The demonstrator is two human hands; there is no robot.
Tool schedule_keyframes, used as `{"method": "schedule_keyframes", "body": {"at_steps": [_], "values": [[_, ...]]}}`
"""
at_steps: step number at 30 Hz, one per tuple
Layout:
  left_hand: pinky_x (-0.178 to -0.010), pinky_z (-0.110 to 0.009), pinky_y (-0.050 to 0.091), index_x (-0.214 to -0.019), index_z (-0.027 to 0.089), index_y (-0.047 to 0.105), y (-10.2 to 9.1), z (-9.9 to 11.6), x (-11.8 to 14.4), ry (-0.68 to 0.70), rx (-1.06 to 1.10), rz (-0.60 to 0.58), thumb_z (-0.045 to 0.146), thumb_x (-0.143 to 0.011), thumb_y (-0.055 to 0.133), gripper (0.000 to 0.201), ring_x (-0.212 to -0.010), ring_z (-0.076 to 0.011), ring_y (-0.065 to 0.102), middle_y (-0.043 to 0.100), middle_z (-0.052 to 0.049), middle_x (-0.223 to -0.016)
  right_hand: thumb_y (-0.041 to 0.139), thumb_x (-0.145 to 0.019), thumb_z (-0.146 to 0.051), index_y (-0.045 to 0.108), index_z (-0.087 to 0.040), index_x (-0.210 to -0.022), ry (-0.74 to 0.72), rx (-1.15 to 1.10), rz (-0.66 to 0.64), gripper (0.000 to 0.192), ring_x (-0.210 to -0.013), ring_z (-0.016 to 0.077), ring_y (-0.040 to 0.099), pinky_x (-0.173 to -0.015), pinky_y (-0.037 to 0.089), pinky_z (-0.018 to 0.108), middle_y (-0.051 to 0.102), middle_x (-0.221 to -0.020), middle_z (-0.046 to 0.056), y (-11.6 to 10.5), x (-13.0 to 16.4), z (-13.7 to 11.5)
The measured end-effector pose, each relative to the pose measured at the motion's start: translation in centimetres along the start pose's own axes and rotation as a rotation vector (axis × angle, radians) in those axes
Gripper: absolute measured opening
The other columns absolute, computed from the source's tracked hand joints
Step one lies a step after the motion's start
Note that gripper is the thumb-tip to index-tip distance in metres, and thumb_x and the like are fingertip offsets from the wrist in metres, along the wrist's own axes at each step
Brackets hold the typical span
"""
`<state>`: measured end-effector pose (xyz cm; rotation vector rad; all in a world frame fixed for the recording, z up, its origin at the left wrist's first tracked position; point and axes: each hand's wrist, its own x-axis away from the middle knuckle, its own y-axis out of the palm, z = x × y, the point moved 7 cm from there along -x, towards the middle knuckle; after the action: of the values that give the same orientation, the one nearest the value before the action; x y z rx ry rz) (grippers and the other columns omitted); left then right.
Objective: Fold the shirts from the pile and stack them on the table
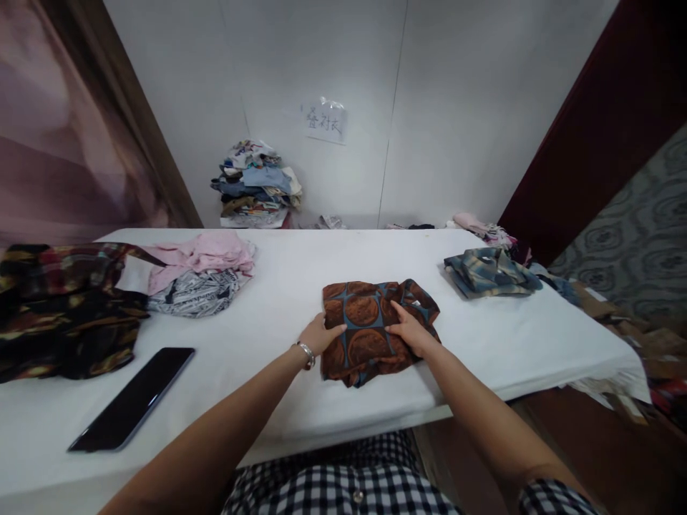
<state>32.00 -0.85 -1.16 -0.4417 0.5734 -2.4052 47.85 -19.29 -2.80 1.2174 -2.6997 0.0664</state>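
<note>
Resting on a brown-and-blue patterned garment [361,350], just below and right of the frame's centre, both hands touch the cloth. The left hand [318,335] lies at its left edge, thumb on top; the right hand [411,332] lies on its right part, thumb and forefinger apart — whether either pinches the fabric, I cannot tell. A small pale label [416,303] shows near its upper right, unreadable. On the wall, upper centre, a paper sign [325,121] reads 叠衬衣. Lettering covers the grey printed cloth [200,293] at left — too blurred to read surely. A dark-screened phone [134,400] lies lower left.
</note>
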Motion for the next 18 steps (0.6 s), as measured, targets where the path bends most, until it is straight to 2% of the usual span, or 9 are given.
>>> {"method": "schedule_keyframes", "body": {"at_steps": [3, 5, 7, 9, 11, 15, 18], "values": [[-0.093, -0.034, 0.048, -0.117, 0.019, 0.055, 0.1, 0.3, 0.2, 0.085, -0.083, 0.049, 0.022, -0.066, 0.073, 0.055, -0.11, -0.0249, 0.061, 0.065, -0.011, -0.12, 0.066, -0.067, -0.019, 0.031, -0.027, -0.146, -0.024, 0.2, 0.069, 0.087, -0.104, 0.0232, 0.063, -0.092, 0.05, 0.043, 0.062, -0.123, 0.007, -2.1, -1.0, 0.4], [-0.094, -0.034, 0.047, -0.117, 0.018, 0.055, 0.0, -0.1, 0.1, 0.073, -0.093, 0.046, 0.017, -0.066, 0.07, 0.054, -0.109, -0.0242, 0.061, 0.065, -0.01, -0.119, 0.067, -0.069, -0.023, 0.043, -0.027, -0.139, -0.098, 0.344, 0.153, 0.074, -0.099, 0.0221, 0.064, -0.092, 0.049, 0.042, 0.066, -0.114, 0.006, -3.5, -2.4, -0.5], [-0.092, -0.033, 0.048, -0.118, 0.018, 0.054, 0.0, -0.5, 0.0, 0.049, -0.066, 0.036, 0.015, -0.067, 0.069, 0.053, -0.107, -0.0231, 0.063, 0.066, -0.009, -0.118, 0.065, -0.072, -0.026, 0.057, -0.025, -0.127, -0.186, 0.471, 0.204, 0.055, -0.097, 0.0214, 0.063, -0.092, 0.048, 0.04, 0.068, -0.108, 0.006, -3.9, -4.2, -2.2], [-0.091, -0.031, 0.048, -0.119, 0.018, 0.053, 0.0, -0.8, -0.1, 0.037, -0.027, 0.024, 0.013, -0.067, 0.069, 0.054, -0.105, -0.0217, 0.063, 0.067, -0.009, -0.117, 0.06, -0.077, -0.03, 0.067, -0.021, -0.112, -0.233, 0.587, 0.214, 0.037, -0.096, 0.0213, 0.062, -0.09, 0.047, 0.037, 0.07, -0.103, 0.006, -3.3, -6.3, -3.9], [-0.09, -0.03, 0.049, -0.12, 0.018, 0.052, 0.1, -0.9, -0.1, 0.034, 0.008, 0.013, 0.012, -0.068, 0.068, 0.055, -0.105, -0.0205, 0.064, 0.067, -0.008, -0.117, 0.057, -0.079, -0.032, 0.071, -0.019, -0.098, -0.226, 0.673, 0.205, 0.027, -0.093, 0.0213, 0.062, -0.086, 0.047, 0.033, 0.071, -0.094, 0.006, -2.0, -8.6, -5.1], [-0.093, -0.032, 0.047, -0.122, 0.018, 0.051, 0.1, -1.4, -0.1, 0.045, -0.009, 0.041, 0.014, -0.066, 0.071, 0.059, -0.107, -0.0217, 0.062, 0.066, -0.009, -0.119, 0.062, -0.075, -0.032, 0.072, -0.016, -0.072, -0.176, 0.747, 0.179, 0.019, -0.078, 0.0206, 0.063, -0.076, 0.046, 0.029, 0.07, -0.072, 0.005, 0.6, -12.4, -5.9], [-0.093, -0.033, 0.047, -0.123, 0.019, 0.051, 0.1, -1.9, -0.3, 0.055, -0.004, 0.069, 0.016, -0.065, 0.073, 0.063, -0.108, -0.0227, 0.062, 0.066, -0.009, -0.119, 0.065, -0.071, -0.026, 0.071, -0.016, -0.067, -0.155, 0.785, 0.182, 0.013, -0.072, 0.0183, 0.062, -0.071, 0.045, 0.027, 0.069, -0.067, 0.004, 1.7, -14.3, -5.9]]}}
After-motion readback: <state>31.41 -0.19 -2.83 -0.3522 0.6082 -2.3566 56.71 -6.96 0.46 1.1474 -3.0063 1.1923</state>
